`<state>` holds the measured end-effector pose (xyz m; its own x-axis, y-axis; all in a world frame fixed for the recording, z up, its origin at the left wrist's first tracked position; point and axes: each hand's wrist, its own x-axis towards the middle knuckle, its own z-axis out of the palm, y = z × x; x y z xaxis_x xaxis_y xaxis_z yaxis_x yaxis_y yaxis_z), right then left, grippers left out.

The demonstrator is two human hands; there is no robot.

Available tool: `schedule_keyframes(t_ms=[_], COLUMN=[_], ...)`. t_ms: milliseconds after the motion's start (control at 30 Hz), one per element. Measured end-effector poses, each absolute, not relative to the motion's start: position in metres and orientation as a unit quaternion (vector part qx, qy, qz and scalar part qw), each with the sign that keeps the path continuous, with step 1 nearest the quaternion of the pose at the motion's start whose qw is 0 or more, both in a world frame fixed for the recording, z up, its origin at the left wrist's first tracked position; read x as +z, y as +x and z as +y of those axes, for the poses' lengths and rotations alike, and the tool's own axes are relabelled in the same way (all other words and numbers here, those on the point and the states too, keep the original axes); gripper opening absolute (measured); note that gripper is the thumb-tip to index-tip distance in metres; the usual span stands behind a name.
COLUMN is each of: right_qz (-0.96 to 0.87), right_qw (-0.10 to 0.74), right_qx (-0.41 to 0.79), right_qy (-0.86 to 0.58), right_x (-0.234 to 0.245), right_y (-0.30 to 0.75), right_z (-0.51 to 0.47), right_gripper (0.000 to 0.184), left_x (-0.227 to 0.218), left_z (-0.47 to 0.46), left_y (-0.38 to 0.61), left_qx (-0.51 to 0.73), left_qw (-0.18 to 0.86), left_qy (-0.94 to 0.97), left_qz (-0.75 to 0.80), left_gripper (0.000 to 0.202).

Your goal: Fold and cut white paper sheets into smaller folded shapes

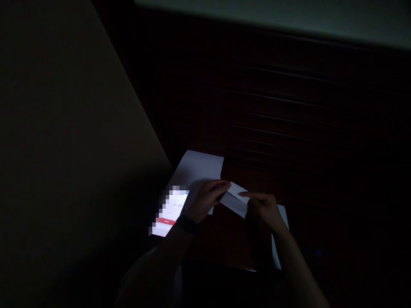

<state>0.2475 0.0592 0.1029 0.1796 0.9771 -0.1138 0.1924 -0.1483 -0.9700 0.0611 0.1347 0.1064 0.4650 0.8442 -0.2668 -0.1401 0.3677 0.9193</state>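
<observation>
The scene is very dark. My left hand point(207, 199) and my right hand point(263, 207) meet over a small folded piece of white paper point(236, 200). Each hand pinches one side of it with closed fingers. A dark band sits on my left wrist. Beneath my left hand lies a larger white sheet point(199, 169) on a dark wooden surface point(231, 239). Another white sheet point(278, 252) lies partly hidden under my right forearm.
A lit phone screen point(170, 210) glows just left of my left wrist. A pale wall point(64, 149) rises on the left, and dark slatted wood point(289, 119) fills the space behind the papers.
</observation>
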Motion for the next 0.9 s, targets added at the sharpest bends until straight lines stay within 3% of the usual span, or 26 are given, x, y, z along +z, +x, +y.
schedule_keyframes(t_ms=[333,500,633,900], right_qz=[-0.545,-0.562,-0.59,-0.548], right_qw=[0.497,0.459,0.435,0.47], right_qx=[0.428,0.399,0.383,0.353], right_qy=[-0.523,-0.561,-0.562,-0.594], right_x=[0.114,0.11,0.101,0.096], right_y=[0.247,0.24,0.237,0.233], right_z=[0.059,0.061,0.063,0.066], right_gripper=[0.02,0.04,0.032,0.029], left_x=[0.099,0.088,0.089,0.09], left_z=[0.137,0.137,0.136,0.133], left_y=[0.063,0.064,0.066,0.071], left_qx=[0.345,0.31,0.287,0.305], left_qw=[0.657,0.654,0.649,0.636], left_qy=[0.503,0.561,0.582,0.583], left_qz=[0.442,0.401,0.397,0.403], left_gripper=[0.033,0.03,0.03,0.025])
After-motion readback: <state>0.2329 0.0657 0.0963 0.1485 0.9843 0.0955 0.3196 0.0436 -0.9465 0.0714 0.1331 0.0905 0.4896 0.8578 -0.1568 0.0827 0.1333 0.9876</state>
